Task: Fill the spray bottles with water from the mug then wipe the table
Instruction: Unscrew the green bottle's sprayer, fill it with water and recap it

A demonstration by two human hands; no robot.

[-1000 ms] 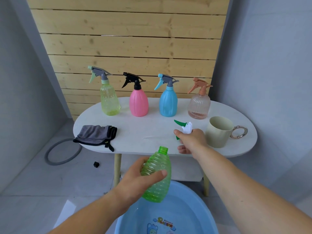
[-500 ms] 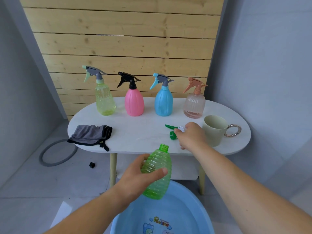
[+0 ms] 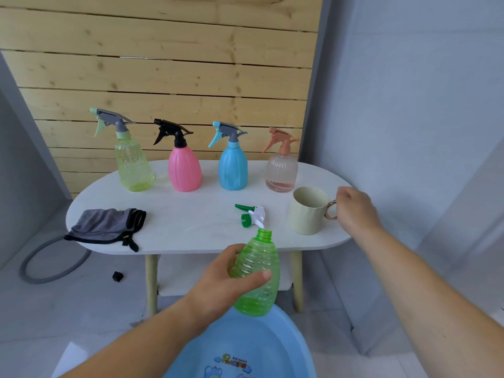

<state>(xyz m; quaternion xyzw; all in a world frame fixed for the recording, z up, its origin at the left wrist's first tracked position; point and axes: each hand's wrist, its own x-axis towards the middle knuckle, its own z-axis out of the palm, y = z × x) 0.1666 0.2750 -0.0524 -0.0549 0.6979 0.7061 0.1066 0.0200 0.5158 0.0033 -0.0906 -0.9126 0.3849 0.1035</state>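
Observation:
My left hand [image 3: 218, 282] grips an uncapped green spray bottle [image 3: 257, 271], holding it upright over a blue basin, in front of the white oval table [image 3: 191, 227]. Its green and white spray head [image 3: 252, 214] lies loose on the table just behind the bottle's neck. A cream mug [image 3: 309, 210] with a gold ring handle stands at the table's right end. My right hand [image 3: 354, 207] is right beside that handle, fingers loosely curled, with the ring still showing outside them. A grey cloth [image 3: 106, 226] lies at the table's left front.
Several capped spray bottles stand in a row at the back: yellow-green [image 3: 132, 165], pink [image 3: 184, 169], blue [image 3: 233, 166], clear peach [image 3: 282, 170]. The blue basin [image 3: 245, 347] sits on the floor below me. A grey hose ring [image 3: 51, 266] lies on the floor at left.
My right hand let go of the spray head on the table and moved right to the mug's handle. My left hand kept the green bottle in place.

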